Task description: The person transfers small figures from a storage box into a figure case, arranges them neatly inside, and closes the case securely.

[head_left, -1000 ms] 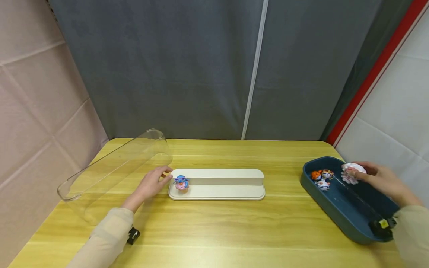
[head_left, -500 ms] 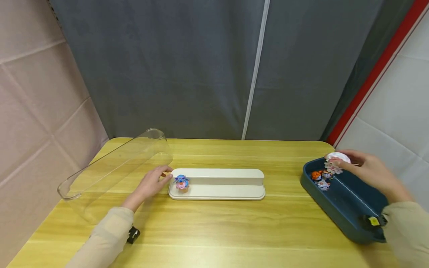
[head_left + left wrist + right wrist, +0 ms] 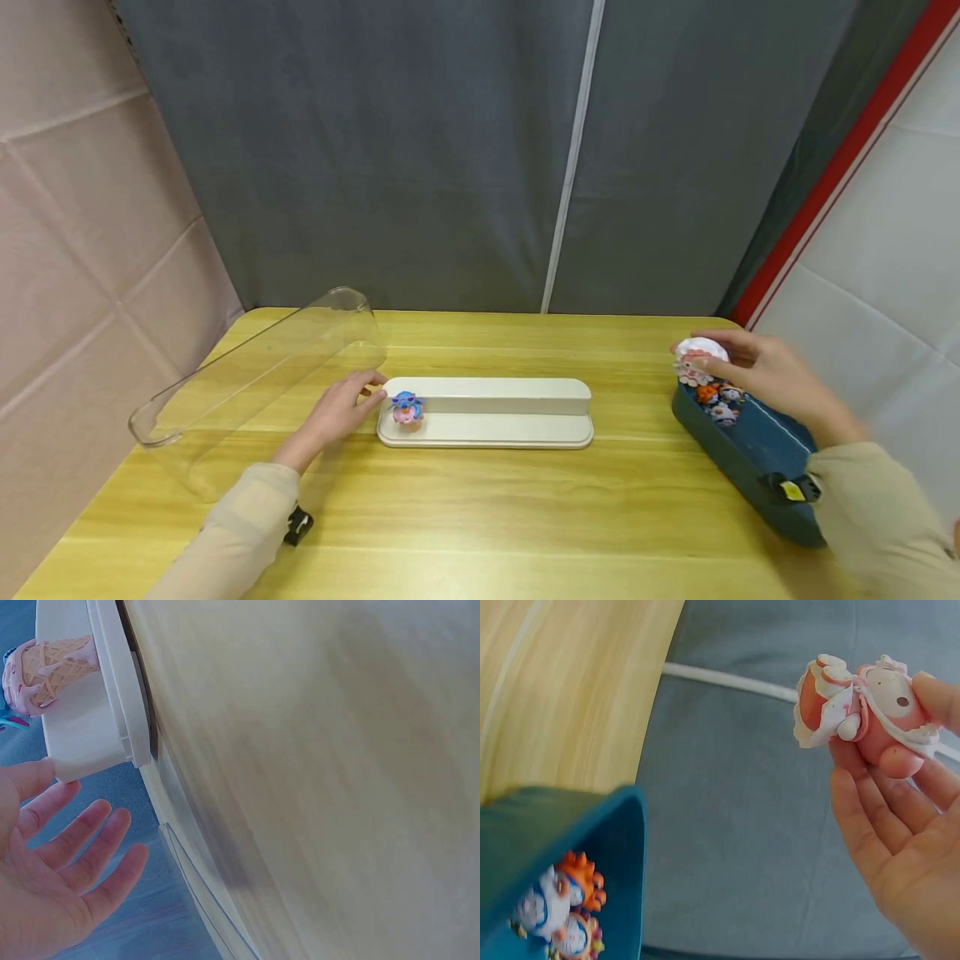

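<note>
My right hand (image 3: 780, 379) holds a pink figurine in a white frilled bonnet and dress (image 3: 881, 709) between thumb and fingers. It is above the far left corner of a dark blue bin (image 3: 738, 475). Several small figurines (image 3: 720, 402), one with orange hair, lie together in that corner. My left hand (image 3: 341, 417) rests its thumb and index fingertips at the left end of a long white stepped base (image 3: 495, 429), the other fingers spread loosely. On the base's lower step, near that end, stands a blue and pink figurine on an ice-cream cone (image 3: 56, 667).
A long clear plastic cover (image 3: 262, 375) lies slantwise at the left, behind my left forearm. The wooden table (image 3: 525, 517) ends at a grey curtain (image 3: 420, 167). Pale cloth walls (image 3: 90, 250) flank the table on both sides.
My right hand has carried the bonneted figurine leftward, from over the middle of the bin to its left corner. My left hand and the base have stayed put.
</note>
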`<action>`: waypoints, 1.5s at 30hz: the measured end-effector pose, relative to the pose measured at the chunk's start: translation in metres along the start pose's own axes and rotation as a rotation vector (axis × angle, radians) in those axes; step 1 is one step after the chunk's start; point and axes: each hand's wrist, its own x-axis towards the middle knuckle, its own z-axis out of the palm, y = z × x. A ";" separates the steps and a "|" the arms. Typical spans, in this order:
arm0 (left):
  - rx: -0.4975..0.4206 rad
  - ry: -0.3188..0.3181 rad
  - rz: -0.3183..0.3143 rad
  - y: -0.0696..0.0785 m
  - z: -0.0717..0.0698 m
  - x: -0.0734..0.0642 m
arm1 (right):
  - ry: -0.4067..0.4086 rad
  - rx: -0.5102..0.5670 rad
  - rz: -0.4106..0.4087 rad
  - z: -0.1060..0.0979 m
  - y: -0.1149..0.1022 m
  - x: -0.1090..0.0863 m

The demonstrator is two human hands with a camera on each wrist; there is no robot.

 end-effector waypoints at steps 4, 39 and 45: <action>-0.002 -0.004 -0.007 0.001 0.000 0.000 | -0.026 0.044 -0.043 0.013 -0.009 0.007; -0.012 -0.015 -0.007 0.006 -0.001 0.000 | -0.250 0.320 -0.228 0.111 -0.060 0.049; -0.015 -0.010 0.000 0.004 0.001 0.001 | -0.285 0.350 -0.246 0.130 -0.068 0.055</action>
